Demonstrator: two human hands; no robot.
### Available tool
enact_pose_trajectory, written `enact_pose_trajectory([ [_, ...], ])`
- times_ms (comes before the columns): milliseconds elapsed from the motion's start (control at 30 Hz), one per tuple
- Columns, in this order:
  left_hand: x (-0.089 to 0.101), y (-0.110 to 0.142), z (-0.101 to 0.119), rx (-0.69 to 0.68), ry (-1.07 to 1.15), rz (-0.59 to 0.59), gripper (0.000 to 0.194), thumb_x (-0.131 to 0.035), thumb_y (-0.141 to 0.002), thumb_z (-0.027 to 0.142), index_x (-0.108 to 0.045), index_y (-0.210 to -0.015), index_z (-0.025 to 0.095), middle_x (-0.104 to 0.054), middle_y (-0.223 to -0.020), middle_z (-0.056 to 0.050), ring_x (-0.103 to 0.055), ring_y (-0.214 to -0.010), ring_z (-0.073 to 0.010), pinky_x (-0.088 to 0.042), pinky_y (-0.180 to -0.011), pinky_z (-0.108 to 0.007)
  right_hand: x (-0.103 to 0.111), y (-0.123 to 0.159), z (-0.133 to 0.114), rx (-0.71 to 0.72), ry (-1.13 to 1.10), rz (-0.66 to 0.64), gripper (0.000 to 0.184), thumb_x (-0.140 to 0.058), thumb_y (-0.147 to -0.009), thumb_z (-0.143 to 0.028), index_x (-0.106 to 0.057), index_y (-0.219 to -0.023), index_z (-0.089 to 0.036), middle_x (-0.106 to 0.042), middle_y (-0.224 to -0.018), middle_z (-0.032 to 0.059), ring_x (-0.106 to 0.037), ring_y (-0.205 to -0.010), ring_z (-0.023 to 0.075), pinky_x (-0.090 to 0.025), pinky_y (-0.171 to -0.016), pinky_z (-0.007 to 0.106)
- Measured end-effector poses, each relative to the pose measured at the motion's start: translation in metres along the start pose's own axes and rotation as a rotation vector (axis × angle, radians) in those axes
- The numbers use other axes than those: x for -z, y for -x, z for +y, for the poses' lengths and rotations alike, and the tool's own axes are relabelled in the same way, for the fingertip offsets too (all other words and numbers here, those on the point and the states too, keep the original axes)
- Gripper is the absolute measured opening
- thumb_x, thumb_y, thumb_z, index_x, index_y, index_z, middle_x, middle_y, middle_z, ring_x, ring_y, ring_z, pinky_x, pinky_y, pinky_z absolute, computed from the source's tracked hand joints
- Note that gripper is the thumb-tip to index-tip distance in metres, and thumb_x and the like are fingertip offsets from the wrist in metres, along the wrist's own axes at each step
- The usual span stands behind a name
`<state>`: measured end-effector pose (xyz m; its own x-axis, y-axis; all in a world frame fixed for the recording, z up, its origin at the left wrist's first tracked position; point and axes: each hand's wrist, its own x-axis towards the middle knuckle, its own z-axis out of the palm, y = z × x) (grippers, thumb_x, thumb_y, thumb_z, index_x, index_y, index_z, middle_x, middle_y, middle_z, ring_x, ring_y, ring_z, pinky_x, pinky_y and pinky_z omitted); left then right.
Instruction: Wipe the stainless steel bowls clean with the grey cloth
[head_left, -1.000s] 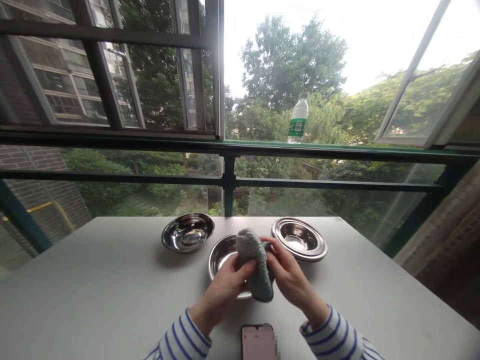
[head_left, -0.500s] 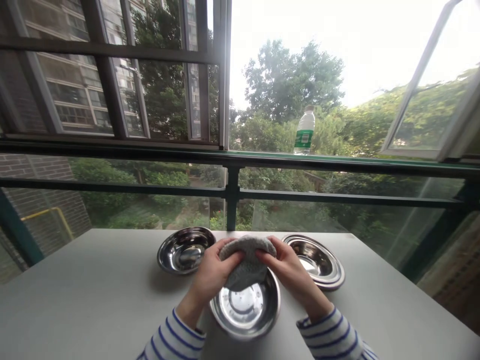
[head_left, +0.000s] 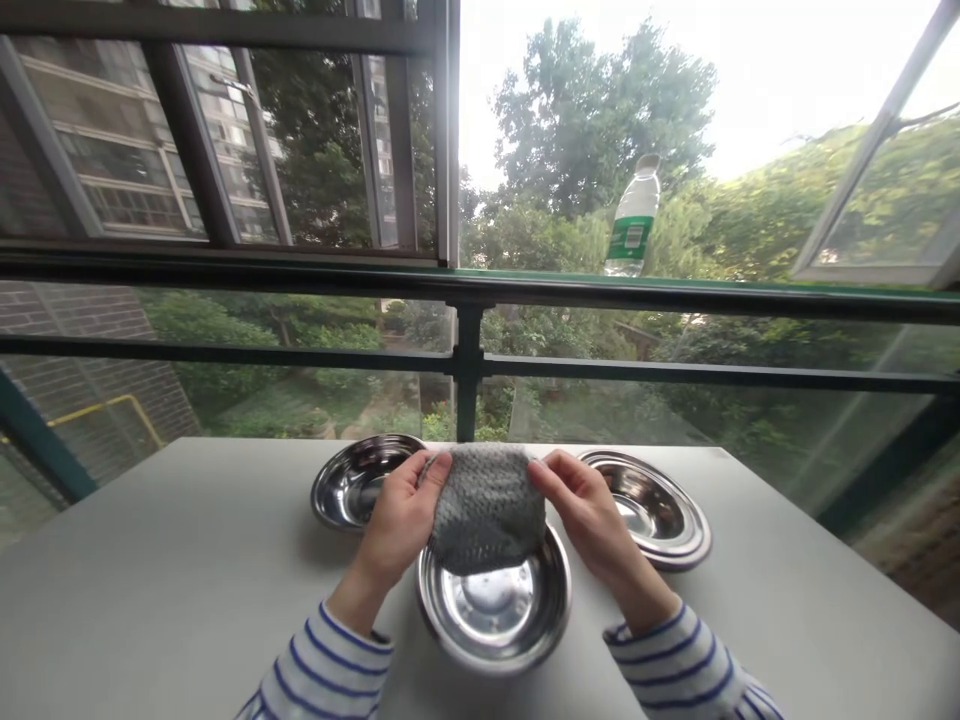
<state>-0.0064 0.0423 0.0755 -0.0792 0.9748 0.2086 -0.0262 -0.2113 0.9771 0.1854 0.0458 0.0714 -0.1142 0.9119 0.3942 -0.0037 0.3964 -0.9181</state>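
Observation:
A grey textured cloth hangs spread between my two hands, its lower edge darker than the top. My left hand pinches its upper left corner, thumb on the near side. At the upper right corner my right hand grips it the same way. Below the cloth a shiny steel bowl stands on the table, with drops or spots on its inside; the cloth hides its far rim. Behind my left hand is a second steel bowl, partly covered by that hand.
On the right, beyond my right hand, steel bowls appear stacked on the white table. A dark green railing runs behind the table. A plastic bottle with a green label stands on the ledge by the open window.
The cloth was bunched and folded between my fingers; now it is stretched out flatter and hangs down. My hands have moved apart to its corners. The camera view has tilted slightly down.

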Motion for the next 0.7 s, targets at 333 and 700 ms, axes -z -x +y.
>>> enact_pose_trajectory([
  [333,-0.004,0.003,0.003,-0.017,0.126,-0.040,0.040,-0.058,-0.073,0.053,-0.066,-0.090,0.017,-0.061,-0.068,0.001,-0.055,-0.068,-0.0145,-0.042,-0.063,-0.021,-0.013,0.003,0.001,-0.023,-0.137,-0.023,0.023,-0.063,-0.076,-0.035,-0.061,-0.092,-0.019,-0.062,-0.078,0.0005,-0.055,-0.072,0.0145,-0.042,-0.064,0.024],
  [700,0.000,0.004,0.005,0.183,0.191,-0.306,0.028,-0.071,-0.065,0.019,-0.069,-0.092,0.012,-0.071,-0.083,-0.008,-0.064,-0.078,-0.0215,-0.048,-0.075,-0.032,-0.014,0.002,0.000,-0.099,-0.328,0.213,0.031,-0.067,-0.071,-0.039,-0.053,-0.091,-0.021,-0.060,-0.075,-0.0008,-0.055,-0.067,0.0140,-0.044,-0.059,0.023],
])
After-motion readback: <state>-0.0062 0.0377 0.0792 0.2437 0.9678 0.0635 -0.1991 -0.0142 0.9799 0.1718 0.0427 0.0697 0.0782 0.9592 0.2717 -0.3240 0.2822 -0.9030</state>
